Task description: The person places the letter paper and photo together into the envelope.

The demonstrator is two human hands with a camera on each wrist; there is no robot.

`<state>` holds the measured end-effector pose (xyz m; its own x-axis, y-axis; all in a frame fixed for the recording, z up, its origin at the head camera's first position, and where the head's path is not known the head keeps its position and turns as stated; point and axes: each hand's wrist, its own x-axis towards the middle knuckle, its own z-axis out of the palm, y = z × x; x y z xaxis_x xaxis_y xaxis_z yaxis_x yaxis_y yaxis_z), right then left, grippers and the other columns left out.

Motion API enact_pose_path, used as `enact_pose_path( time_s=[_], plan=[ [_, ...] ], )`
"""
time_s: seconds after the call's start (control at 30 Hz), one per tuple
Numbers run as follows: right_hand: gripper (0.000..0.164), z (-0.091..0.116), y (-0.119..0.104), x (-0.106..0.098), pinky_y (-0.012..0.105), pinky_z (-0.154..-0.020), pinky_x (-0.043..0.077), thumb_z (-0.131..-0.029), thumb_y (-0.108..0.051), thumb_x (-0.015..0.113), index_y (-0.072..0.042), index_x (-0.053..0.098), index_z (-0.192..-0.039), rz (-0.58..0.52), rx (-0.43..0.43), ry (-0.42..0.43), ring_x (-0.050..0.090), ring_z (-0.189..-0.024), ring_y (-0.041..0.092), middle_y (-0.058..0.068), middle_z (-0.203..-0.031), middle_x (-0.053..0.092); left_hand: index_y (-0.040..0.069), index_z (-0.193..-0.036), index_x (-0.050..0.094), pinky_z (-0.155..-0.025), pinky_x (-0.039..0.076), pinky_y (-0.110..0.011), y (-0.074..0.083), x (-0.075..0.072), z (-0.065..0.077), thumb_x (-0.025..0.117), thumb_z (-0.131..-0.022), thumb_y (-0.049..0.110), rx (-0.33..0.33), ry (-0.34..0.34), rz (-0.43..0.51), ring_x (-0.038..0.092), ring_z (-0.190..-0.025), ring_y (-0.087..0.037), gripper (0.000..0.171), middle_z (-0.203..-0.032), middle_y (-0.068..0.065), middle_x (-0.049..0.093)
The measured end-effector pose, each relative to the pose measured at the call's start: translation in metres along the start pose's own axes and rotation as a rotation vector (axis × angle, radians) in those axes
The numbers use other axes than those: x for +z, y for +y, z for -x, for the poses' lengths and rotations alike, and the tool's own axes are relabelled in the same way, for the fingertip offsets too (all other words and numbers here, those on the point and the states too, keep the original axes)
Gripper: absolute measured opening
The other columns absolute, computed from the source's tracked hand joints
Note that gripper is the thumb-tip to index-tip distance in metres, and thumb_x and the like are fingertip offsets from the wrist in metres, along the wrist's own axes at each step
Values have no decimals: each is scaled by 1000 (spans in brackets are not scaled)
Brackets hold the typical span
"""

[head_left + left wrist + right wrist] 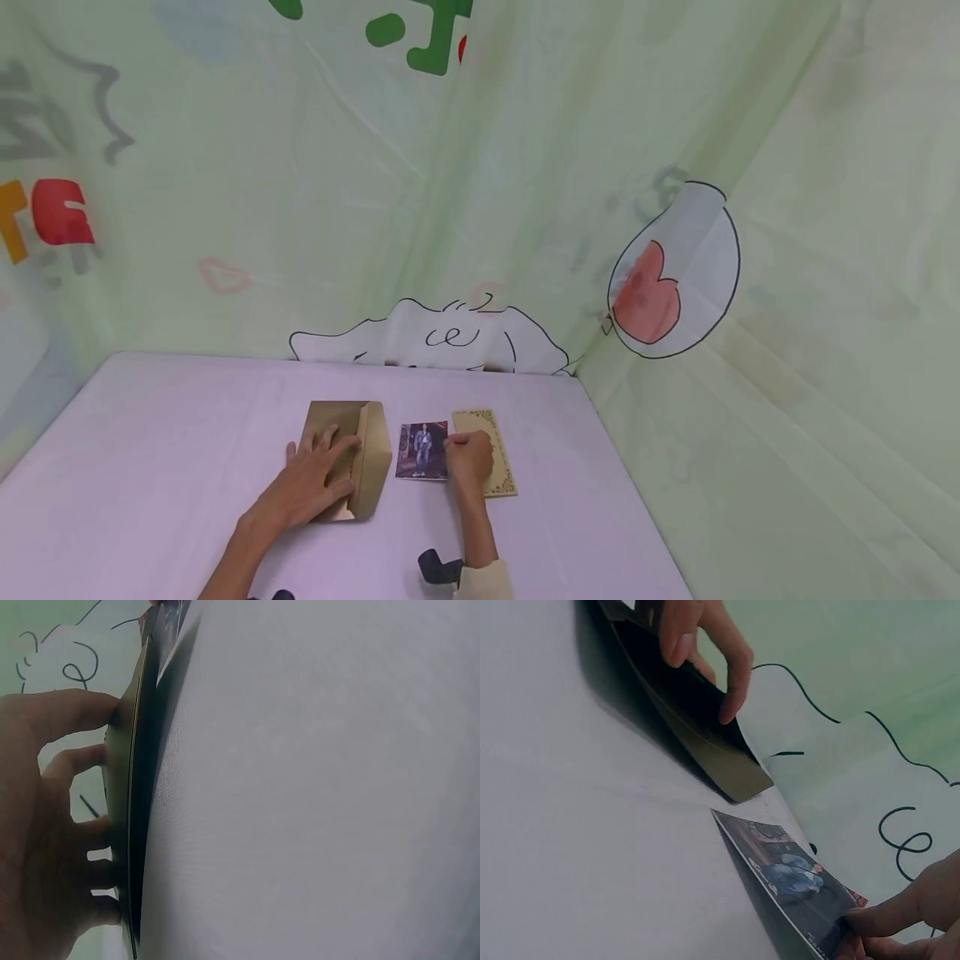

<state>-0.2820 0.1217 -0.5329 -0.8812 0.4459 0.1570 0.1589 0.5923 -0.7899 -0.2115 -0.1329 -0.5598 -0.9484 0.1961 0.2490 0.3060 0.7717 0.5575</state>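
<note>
Head view, left hand (309,481): fingers spread over the gold envelope (373,467)
Right hand (470,458): thumb and fingers pinch the photo (422,450) by its edge
Photo: between envelope and cream card (501,477), outside both
Stage, as judged: envelope flap unfolded, photo gripped, card lying loose
Hidden: envelope's dark inside, card's middle under the right hand
</note>
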Motion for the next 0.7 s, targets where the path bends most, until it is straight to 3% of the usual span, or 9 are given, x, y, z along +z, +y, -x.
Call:
enact_pose_path(
  time_s=[0.2,0.3,0.43,0.57,0.7],
  plan=[
    [7,-6,1,-12,26,-49,49,-79,1,74,4,78,-85,-272,165,-155,56,-55,14,16,-84,73,22,-149,49,-108,14,-84,-2,1,-1,68,-90,43,8,-5,8,22,-148,-58,66,-159,-26,36],
    [12,-9,2,-15,22,-43,48,-82,5,71,10,76,-91,-391,198,-194,53,-49,11,17,-84,72,21,-149,50,-107,14,-84,-3,0,-2,67,-91,44,10,-7,19,23,-147,-59,65,-158,-27,36],
    [17,-11,1,-18,21,-45,51,-84,5,71,15,73,-98,-517,216,-258,60,-54,9,15,-80,73,21,-149,50,-107,14,-84,-3,-2,-3,65,-92,48,11,-6,18,24,-147,-57,64,-158,-26,37],
    [21,-8,-3,-14,21,-50,55,-86,3,72,15,72,-102,-583,249,-350,67,-65,11,10,-79,74,22,-149,50,-107,15,-84,-4,-2,-3,65,-92,50,12,-3,13,28,-147,-54,65,-158,-25,38],
    [18,1,-9,-8,21,-52,55,-86,1,73,12,73,-100,-569,239,-419,66,-64,10,7,-80,74,23,-148,51,-107,17,-84,-6,1,-2,64,-92,52,13,-3,5,31,-146,-52,65,-158,-25,39]
  ],
)
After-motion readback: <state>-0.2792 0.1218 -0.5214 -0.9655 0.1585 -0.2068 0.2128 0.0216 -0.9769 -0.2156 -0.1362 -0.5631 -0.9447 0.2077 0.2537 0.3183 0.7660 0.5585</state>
